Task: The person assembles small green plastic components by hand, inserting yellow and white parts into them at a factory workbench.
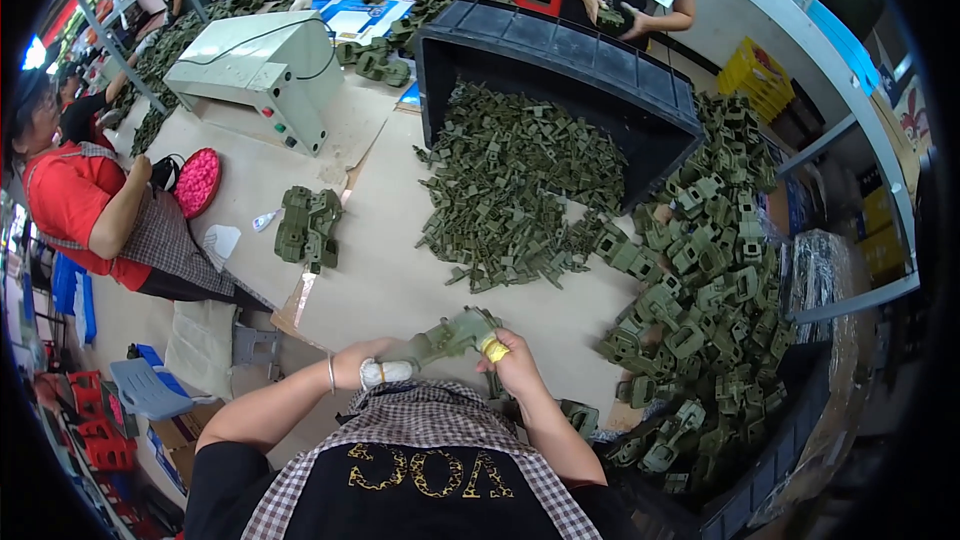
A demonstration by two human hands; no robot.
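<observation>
Close in front of my body I hold an olive-green plastic part (pixel 455 337), which looks like a toy vehicle body and is partly blurred. My left hand (pixel 366 364) is closed on its left end; white wrapping covers a finger or fingers there. At the other end my right hand (pixel 517 364) grips the part, with yellow tape around a finger. A loose mound of small green plastic pieces (pixel 520 185) lies on the table beyond my hands. To my right is a big heap of green vehicle bodies (pixel 690 320). Two green bodies (pixel 308 228) sit together on the table at left.
A black tub (pixel 560 55) lies tipped behind the small pieces. A pale machine with buttons (pixel 255 80) stands at far left. A person in red (pixel 95 200) is at the left, near a tray of pink pieces (pixel 198 182). Other people's hands work across the table. A metal frame (pixel 850 305) rises at right.
</observation>
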